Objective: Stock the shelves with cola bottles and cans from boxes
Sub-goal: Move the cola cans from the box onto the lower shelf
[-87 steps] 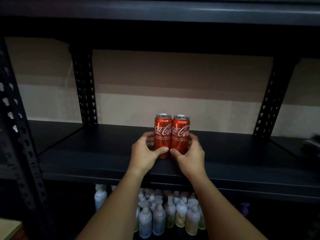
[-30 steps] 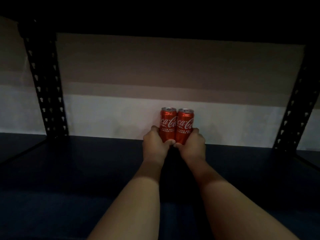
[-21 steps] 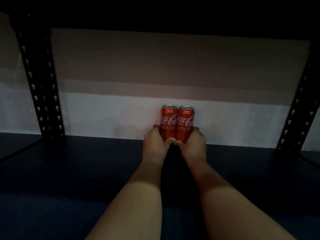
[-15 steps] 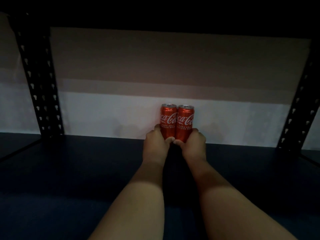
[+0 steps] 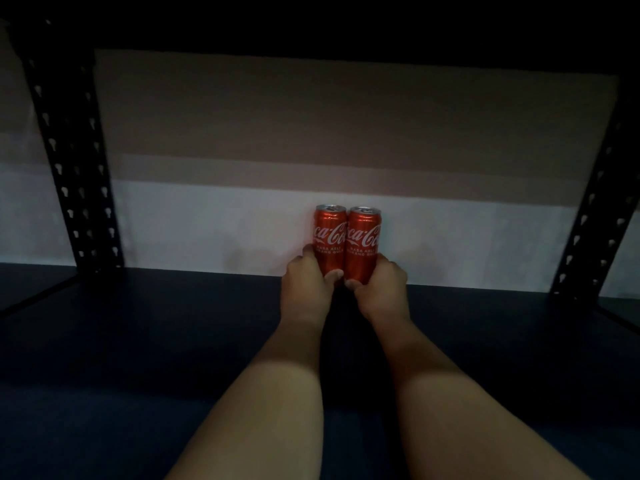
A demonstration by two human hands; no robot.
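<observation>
Two upright red cola cans, touching side by side, are positioned at the rear of the dark shelf [image 5: 145,341]. The left can [image 5: 329,237] is grasped by the left hand [image 5: 304,285]; the right can [image 5: 363,240] is grasped by the right hand [image 5: 381,292].

Two red cans upright, touching side by side at back of dark shelf [image 5: 138,341], against the wall [image 5: 207,223]. Left hand [image 5: 304,285] grips left can [image 5: 329,237], right hand [image 5: 381,289] grips right can [image 5: 363,240]. Perforated black uprights [image 5: 79,174] both sides.
</observation>
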